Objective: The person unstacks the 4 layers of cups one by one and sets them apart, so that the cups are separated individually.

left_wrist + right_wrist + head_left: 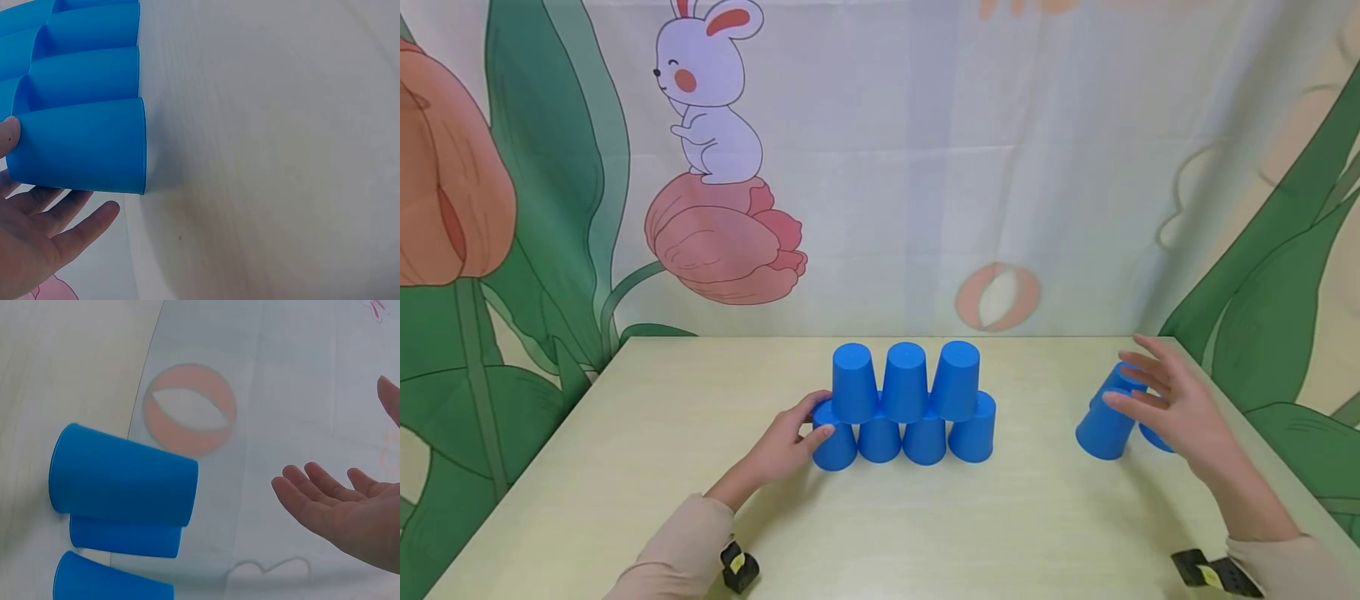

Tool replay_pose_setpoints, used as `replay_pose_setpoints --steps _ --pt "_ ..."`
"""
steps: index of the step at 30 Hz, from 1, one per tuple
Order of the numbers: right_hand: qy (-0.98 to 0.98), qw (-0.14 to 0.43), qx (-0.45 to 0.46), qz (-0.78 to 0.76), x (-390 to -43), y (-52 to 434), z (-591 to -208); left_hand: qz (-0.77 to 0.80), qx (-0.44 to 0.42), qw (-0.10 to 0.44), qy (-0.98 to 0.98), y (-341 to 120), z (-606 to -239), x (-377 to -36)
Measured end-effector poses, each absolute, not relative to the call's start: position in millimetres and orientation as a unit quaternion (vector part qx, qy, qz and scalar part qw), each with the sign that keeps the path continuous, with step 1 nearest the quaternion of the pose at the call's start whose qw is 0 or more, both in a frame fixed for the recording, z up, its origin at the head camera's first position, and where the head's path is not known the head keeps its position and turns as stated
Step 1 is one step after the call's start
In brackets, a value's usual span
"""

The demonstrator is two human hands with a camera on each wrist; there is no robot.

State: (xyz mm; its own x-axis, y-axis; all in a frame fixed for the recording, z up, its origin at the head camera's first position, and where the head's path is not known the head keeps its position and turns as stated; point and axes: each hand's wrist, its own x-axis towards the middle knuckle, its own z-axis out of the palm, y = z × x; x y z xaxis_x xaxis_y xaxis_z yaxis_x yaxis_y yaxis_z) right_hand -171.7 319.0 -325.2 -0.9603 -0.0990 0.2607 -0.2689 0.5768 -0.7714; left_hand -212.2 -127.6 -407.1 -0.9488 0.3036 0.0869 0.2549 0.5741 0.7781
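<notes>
Blue cups stand upside down in a pyramid (910, 404), a lower row with three on top. My left hand (816, 417) touches the leftmost bottom cup (835, 446) with thumb and fingertips. In the left wrist view its fingers (75, 228) lie straight beside that cup (81, 147). At the right, three more blue cups lean together; the nearest one (1101, 433) is tilted. My right hand (1138, 387) hovers over them, fingers spread. In the right wrist view the palm (337, 506) is clear of the cups (122, 481).
The pale table (625, 433) ends at a curtain backdrop (880, 167) with a rabbit and flowers just behind the cups. The table's right edge runs close past the loose cups. Black wrist straps (739, 568) sit on both forearms.
</notes>
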Motion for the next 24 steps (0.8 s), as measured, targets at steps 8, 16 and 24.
replay_pose_setpoints --steps 8,16,24 --pt "-0.865 0.093 0.164 0.465 -175 296 -325 0.431 0.164 0.021 0.887 -127 -406 -212" --pt "-0.863 0.087 0.193 0.458 -182 274 -328 0.435 0.158 0.025 0.886 -128 -410 -212" --pt "-0.855 0.084 0.220 0.461 -187 257 -327 0.436 0.157 0.024 0.886 -127 -410 -213"
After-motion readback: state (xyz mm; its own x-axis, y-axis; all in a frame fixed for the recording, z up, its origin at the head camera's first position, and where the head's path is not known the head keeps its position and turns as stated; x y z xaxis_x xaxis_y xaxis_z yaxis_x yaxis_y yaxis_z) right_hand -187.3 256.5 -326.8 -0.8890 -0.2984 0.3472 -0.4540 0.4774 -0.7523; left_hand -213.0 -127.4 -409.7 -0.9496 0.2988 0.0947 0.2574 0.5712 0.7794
